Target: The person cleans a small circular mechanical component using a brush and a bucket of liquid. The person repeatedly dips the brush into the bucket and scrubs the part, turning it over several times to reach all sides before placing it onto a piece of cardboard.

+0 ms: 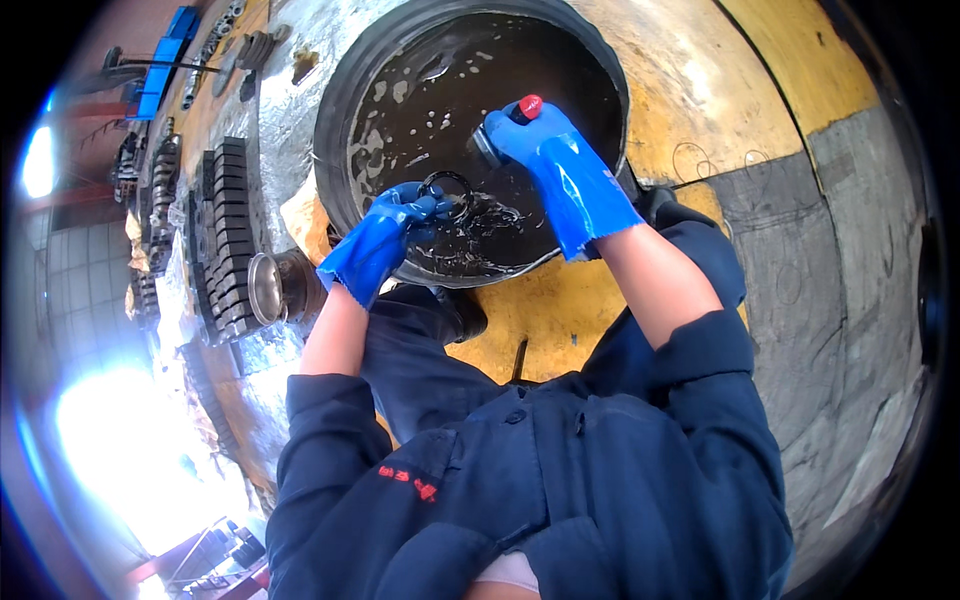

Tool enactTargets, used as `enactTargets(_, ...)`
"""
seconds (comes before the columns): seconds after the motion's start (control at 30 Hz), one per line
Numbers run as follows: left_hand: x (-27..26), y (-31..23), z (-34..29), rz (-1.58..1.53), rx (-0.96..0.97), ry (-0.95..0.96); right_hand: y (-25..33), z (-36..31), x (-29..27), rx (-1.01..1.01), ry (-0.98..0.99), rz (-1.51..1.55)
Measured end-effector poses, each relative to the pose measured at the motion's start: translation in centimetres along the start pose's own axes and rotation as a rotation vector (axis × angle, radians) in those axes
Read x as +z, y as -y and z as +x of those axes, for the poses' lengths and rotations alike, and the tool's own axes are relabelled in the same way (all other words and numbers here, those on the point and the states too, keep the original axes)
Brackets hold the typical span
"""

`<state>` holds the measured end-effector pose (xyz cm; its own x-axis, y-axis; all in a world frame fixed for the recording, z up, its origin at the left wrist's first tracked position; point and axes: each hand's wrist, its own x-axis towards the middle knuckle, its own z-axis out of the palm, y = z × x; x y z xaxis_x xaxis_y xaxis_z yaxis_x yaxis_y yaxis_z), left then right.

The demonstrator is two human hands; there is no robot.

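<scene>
Both my hands wear blue rubber gloves above a wide black tub (335, 150) of dark, oily-looking liquid (540, 60). My left hand (405, 207) is closed on a black ring (455, 178), held upright just over the liquid near the tub's near left side. To the right and a little farther off, my right hand (528, 138) grips a brush with a red handle end (529, 105). Its flat greyish head (487, 147) points left and down, apart from the ring. Ripples and pale foam patches show on the liquid; anything below its surface is hidden.
Left of the tub lie a metal cylinder (280, 287) and rows of dark ribbed blocks (230, 215). Farther off are stacked rings (257, 50) and a blue metal piece (163, 65). My knees flank the tub's near side. Grey mats (780, 250) cover the floor at right.
</scene>
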<state>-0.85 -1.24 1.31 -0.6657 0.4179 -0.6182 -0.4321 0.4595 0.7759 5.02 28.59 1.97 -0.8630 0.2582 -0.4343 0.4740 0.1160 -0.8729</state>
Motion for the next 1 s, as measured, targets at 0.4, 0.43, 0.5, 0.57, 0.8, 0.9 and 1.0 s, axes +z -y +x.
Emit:
enactTargets(0.4, 2.2, 1.1, 1.3, -0.219, 0.199, 0.007, -2.1, 0.6, 6.6, -0.308, 0.008, -0.251)
enactTargets(0.43, 1.6, 1.6, 1.7, -0.146, 0.185, -0.035, -2.1, 0.8, 6.7, -0.203, -0.064, -0.211)
enactTargets(0.5, 1.5, 1.3, 1.6, -0.113, 0.156, -0.101, -2.0, 1.7, 6.2, -0.099, -0.086, -0.309)
enactTargets(0.57, 1.6, 0.6, 1.4, -0.117, 0.12, -0.15, -2.5, 2.0, 5.8, -0.023, -0.068, -0.322)
enactTargets(0.8, -0.3, 1.7, 2.0, -0.167, 0.233, -0.046, -1.5, 0.1, 7.7, -0.882, -0.011, -0.335)
enactTargets(0.9, 0.4, 1.5, 2.0, -0.081, 0.244, -0.122, -1.4, -0.1, 7.7, -0.527, -0.124, -0.397)
enactTargets(1.0, 1.4, 0.4, 1.5, -0.025, 0.266, -0.204, -1.8, 0.8, 6.9, -0.079, -0.058, -0.056)
